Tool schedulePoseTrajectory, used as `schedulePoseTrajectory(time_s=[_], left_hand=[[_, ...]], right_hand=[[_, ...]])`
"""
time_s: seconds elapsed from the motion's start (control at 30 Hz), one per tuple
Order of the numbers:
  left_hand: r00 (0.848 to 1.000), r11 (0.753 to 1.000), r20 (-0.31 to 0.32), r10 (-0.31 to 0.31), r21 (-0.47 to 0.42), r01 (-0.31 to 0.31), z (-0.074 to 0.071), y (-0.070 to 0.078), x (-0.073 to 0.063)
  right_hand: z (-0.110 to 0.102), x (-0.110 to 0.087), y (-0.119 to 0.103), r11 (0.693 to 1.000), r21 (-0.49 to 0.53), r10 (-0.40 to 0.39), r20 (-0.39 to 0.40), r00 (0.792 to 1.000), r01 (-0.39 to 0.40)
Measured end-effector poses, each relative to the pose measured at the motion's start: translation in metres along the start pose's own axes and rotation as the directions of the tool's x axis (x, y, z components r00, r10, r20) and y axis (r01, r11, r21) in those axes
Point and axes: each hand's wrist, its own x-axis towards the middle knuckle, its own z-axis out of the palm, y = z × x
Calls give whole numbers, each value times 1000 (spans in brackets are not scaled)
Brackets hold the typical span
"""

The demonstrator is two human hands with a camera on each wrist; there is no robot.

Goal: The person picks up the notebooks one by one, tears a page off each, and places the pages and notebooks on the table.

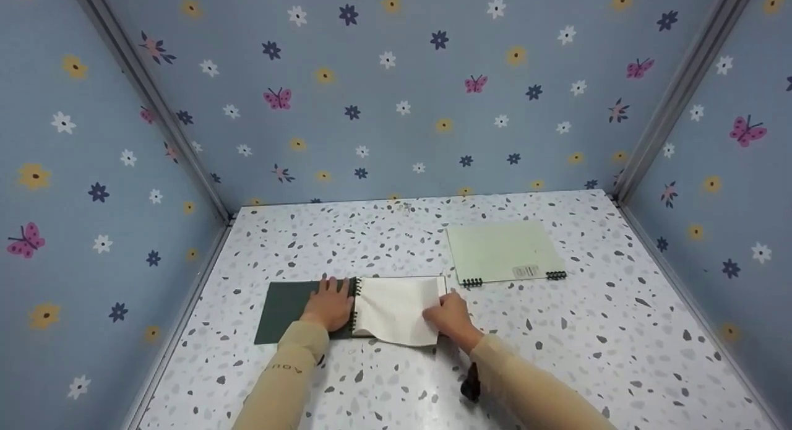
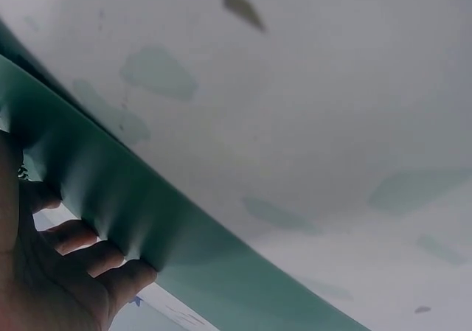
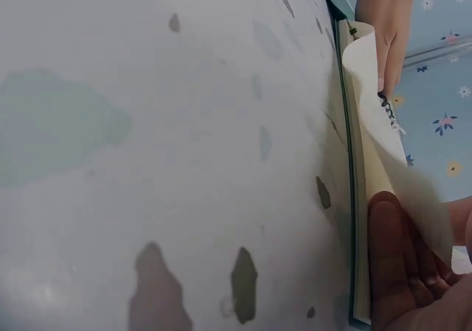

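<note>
A spiral-bound notebook lies open on the speckled table, its dark green cover folded out to the left and its white page on the right. My left hand rests on the cover beside the black binding, fingers spread; the left wrist view shows its fingertips against the green cover. At the page's right edge, my right hand pinches the sheet. The right wrist view shows this lifted page bowing up from the stack, with the right thumb beside it.
A pale green spiral notebook lies closed behind and to the right, its black rings facing me. Blue flower-patterned panels enclose the speckled table at the back and both sides. A black object shows beside my right forearm.
</note>
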Motion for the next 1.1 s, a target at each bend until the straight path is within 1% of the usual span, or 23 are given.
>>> schedulePoseTrajectory(time_s=[0.17,0.3,0.37,0.47,0.57,0.67,0.83,1.1], left_hand=[[1000,1000,-3,5,-5,-5,0,-1,0],[1000,1000,5,7,-9,-7,-3,-2,-3],[1000,1000,4,11,-19,-10,-3,-3,-4],[1000,999,10,11,-35,-11,-1,-3,-5],[1000,998,12,7,-65,-7,0,-2,-5],[1000,996,9,6,-88,-5,2,-1,-5],[1000,996,0,11,-88,-11,2,0,-6],[1000,996,-14,19,-84,-21,0,1,-9]], right_hand=[[-4,-3,5,1000,27,-1,3,1000,1],[-8,-4,10,998,31,-47,11,999,47],[-10,-5,12,996,47,-81,30,996,79],[-13,-7,12,993,61,-103,72,992,98],[-17,-8,12,995,50,-90,104,990,85],[-20,-10,12,997,26,-77,115,990,74],[-23,-12,15,999,23,-44,146,988,41],[-30,-12,17,999,-50,11,130,991,-4]])
